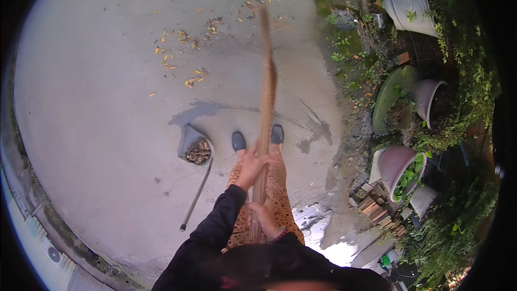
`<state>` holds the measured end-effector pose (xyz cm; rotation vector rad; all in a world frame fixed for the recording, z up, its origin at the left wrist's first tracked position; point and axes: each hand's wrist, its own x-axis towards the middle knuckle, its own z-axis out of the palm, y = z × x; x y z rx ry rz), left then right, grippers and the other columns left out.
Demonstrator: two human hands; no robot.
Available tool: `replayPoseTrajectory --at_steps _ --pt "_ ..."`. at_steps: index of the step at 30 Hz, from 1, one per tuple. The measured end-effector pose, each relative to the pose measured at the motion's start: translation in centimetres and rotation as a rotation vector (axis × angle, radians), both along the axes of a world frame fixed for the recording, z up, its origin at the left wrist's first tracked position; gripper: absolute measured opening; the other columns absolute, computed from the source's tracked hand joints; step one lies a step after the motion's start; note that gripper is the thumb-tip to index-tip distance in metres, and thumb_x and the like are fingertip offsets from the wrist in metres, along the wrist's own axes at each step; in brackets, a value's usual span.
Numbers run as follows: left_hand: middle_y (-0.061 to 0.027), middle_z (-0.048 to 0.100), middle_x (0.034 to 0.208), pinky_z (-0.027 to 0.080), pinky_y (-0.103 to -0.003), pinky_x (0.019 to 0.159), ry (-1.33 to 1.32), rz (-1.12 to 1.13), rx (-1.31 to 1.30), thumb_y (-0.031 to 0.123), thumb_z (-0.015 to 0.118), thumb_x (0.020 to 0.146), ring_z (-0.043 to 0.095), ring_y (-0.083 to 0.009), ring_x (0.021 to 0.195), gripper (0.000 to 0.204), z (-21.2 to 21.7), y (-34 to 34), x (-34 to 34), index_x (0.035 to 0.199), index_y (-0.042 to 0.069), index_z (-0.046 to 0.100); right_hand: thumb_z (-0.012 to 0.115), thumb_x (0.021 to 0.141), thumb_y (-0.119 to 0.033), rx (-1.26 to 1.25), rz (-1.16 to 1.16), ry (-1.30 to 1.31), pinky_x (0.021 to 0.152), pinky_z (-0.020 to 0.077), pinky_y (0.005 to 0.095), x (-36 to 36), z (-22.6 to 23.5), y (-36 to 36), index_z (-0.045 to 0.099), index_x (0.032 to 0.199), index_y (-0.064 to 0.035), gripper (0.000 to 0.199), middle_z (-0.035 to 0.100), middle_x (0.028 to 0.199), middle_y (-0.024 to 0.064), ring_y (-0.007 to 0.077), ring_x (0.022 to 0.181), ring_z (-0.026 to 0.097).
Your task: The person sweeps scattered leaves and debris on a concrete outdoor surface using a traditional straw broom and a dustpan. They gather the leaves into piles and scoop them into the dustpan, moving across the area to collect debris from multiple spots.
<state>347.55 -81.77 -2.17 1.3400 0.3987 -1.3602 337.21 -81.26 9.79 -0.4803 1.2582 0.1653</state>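
A long stick broom [266, 97], a bundle of thin brown twigs, stretches away from my body between my feet, its far end blurred. My left hand [252, 168] is wrapped round it about level with my knees. Lower down and closer to my body, my right hand [263, 215] with a bracelet at the wrist grips the near part. To the left of my feet a grey dustpan [188, 136] rests on the concrete, holding a heap of dry brown leaves [197, 152]. Its long handle [197, 195] points back toward me. Yellow leaves [167, 56] lie scattered farther ahead.
Wet streaks [202, 111] mark the concrete ground [97, 108]. Along the right run a planted bed, a white pot [410, 9], a tilted green disc [395, 99], a pinkish pot [395, 167] and stacked bricks [374, 207]. A low kerb [59, 221] bounds the left.
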Motion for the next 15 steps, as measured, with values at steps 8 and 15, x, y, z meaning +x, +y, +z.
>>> replayPoseTrajectory --at_steps 8,15 --pt "-0.0089 0.059 0.072 0.051 -0.031 0.049 0.127 -0.309 -0.324 0.008 0.066 0.077 0.058 -0.0171 0.054 0.044 -9.6 -19.0 2.2 0.116 -0.005 0.051 0.059 0.079 -0.012 -0.132 -0.119 0.259 0.050 0.0500 0.0349 7.1 -7.3 -16.7 0.052 0.086 -0.0024 0.013 0.052 0.070 0.0069 0.0178 0.059 0.057" --pt "-0.0040 0.051 0.072 0.048 -0.026 0.046 0.104 0.311 -0.098 0.003 0.060 0.076 0.053 -0.0125 0.055 0.054 -8.1 -13.9 14.9 0.126 0.004 0.041 0.059 0.079 -0.008 0.041 0.312 -0.070 0.042 0.0472 0.0319 15.2 -8.4 -17.2 0.047 0.091 0.0004 0.019 0.050 0.062 0.0061 0.0181 0.043 0.052"
